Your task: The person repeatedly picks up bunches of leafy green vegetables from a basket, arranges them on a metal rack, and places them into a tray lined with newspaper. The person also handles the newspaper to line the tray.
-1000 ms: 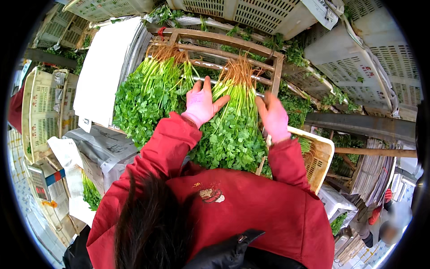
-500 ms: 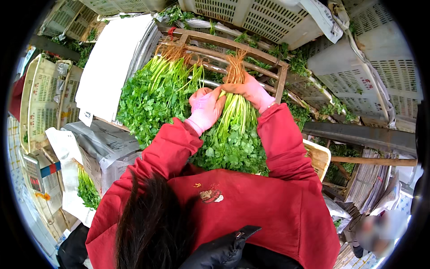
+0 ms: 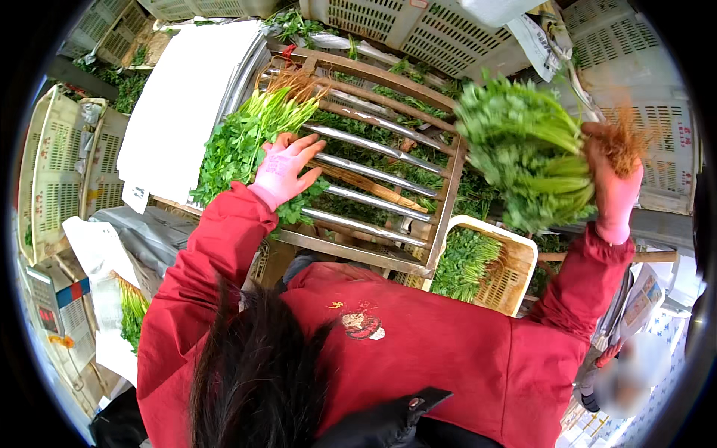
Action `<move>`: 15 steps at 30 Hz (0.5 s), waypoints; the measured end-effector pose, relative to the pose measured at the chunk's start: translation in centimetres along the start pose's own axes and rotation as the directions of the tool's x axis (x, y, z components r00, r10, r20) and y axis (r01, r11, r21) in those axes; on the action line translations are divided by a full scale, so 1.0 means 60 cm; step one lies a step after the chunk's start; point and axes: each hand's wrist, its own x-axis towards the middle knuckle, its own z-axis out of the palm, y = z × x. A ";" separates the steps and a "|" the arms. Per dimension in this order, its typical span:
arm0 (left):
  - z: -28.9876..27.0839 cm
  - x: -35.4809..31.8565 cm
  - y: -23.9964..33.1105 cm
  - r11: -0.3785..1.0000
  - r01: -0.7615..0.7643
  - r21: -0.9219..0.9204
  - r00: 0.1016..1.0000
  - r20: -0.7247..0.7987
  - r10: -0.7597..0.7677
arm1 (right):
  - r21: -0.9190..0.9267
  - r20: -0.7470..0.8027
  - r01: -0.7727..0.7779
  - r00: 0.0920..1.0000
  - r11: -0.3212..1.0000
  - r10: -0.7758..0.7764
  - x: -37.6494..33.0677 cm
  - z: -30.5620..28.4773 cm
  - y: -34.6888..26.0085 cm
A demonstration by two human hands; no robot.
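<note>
Head view. We look down on a pair of pink-gloved hands and a slatted metal rack [image 3: 351, 253]. The right hand [image 3: 616, 175] is closed around the stems of a bunch of rooted leafy greens [image 3: 526, 160], gripping it just below the roots. We find this bunch in the air beyond the rack's right end, its leaves pointing left and its brown roots right; its outline is blurred. The left hand [image 3: 282, 170] is open, with the back of the glove toward us and the fingers spread. It lies over a second bunch of greens [image 3: 239, 142], which rests at the left end of the rack with its roots toward the far edge. We cannot tell how firmly the fingers bear on the stems.

Left of this second bunch we note a stack of white paper sheets [image 3: 187, 97], just beside it. Near the rack's lower right corner stands a cream plastic basket [image 3: 515, 287] with more greens [image 3: 467, 261] inside. At the far side we see a pale slatted crate [image 3: 455, 41], and at the left edge another crate [image 3: 56, 179]. Below the latter we make out a scale [image 3: 45, 302]. Between the scale and the red sleeve [image 3: 183, 276] of the left arm, a small bunch [image 3: 133, 317] lies on white paper.
</note>
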 end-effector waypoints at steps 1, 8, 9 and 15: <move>-0.018 0.005 0.018 0.998 -0.027 -0.057 0.996 -0.083 0.022 | -0.066 0.118 0.068 0.991 0.996 -0.060 -0.008 -0.002 -0.013; 0.000 0.055 0.245 -0.242 0.121 -0.963 0.977 0.159 -0.145 | 0.154 0.753 -0.533 0.609 0.832 0.251 -0.033 0.180 -0.073; 0.015 0.053 0.234 -0.144 0.368 -0.918 0.929 0.360 0.082 | 0.094 0.768 -0.550 0.570 0.830 0.291 -0.039 0.226 -0.017; 0.091 0.055 0.295 0.645 0.563 -0.516 0.826 0.369 -0.426 | 0.054 0.362 -0.419 0.854 0.906 0.374 -0.008 0.517 0.193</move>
